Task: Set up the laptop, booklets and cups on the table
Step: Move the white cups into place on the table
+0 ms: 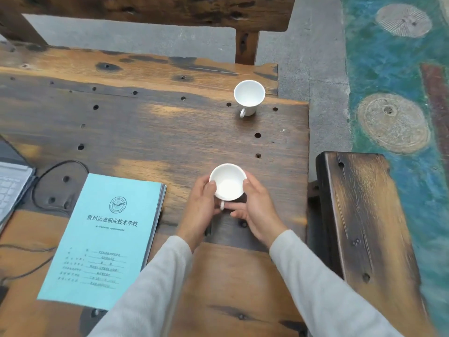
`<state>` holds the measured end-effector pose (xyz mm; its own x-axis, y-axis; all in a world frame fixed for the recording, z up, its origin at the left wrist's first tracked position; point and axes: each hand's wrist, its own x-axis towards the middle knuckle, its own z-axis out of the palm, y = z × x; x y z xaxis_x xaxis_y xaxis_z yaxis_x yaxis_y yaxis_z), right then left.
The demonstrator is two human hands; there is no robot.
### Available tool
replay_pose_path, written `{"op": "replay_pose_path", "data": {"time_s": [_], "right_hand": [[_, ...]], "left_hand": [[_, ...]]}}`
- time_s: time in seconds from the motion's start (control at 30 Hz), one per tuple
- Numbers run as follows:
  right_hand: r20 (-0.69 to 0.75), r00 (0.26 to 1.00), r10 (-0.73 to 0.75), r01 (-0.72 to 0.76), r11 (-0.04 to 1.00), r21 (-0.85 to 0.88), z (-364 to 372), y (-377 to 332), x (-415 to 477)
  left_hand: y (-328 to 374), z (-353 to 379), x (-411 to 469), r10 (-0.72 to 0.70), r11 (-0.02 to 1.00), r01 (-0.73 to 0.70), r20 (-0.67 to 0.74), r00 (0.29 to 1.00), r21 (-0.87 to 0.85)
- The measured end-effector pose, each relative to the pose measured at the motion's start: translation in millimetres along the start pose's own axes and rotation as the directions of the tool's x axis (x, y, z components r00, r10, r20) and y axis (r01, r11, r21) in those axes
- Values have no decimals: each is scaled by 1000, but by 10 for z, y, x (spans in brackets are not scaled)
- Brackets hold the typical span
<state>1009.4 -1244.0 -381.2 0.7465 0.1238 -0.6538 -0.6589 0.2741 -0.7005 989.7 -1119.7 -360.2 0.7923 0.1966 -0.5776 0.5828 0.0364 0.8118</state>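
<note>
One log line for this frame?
hands: both grip near cup | far cup: free | booklets, laptop: placed

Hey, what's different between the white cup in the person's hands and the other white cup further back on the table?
The near cup is cupped on both sides by the left hand and right hand; the far cup stands alone, untouched. The near cup is close to the blue booklets, while the far cup sits toward the table's far right corner. Both are white, empty, upright, with small handles pointing toward the camera.
</note>
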Motion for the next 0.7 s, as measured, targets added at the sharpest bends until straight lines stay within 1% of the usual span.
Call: {"op": "replay_pose_path", "data": {"time_s": [0.1,0.3,0.47,0.53,0.7], "right_hand": [[-11,998,55,-54,998,31,137,230,-358],[-56,991,120,-119,993,26,381,761,-1004],[-65,991,120,-119,993,20,547,1237,-1477],[-82,987,136,-137,991,-8,621,1412,-1665],[-89,986,139,-143,989,-42,691,1805,-2068]], "left_hand": [[-175,-236,-344,-30,999,30,13,999,-13],[-511,-701,-1012,-63,997,65,54,997,-36],[-891,-1011,-1457,-120,990,121,27,992,-66],[-1066,-1130,-1639,-142,988,144,36,989,-54],[-1445,-1336,-2029,-150,984,151,17,989,-99]]}}
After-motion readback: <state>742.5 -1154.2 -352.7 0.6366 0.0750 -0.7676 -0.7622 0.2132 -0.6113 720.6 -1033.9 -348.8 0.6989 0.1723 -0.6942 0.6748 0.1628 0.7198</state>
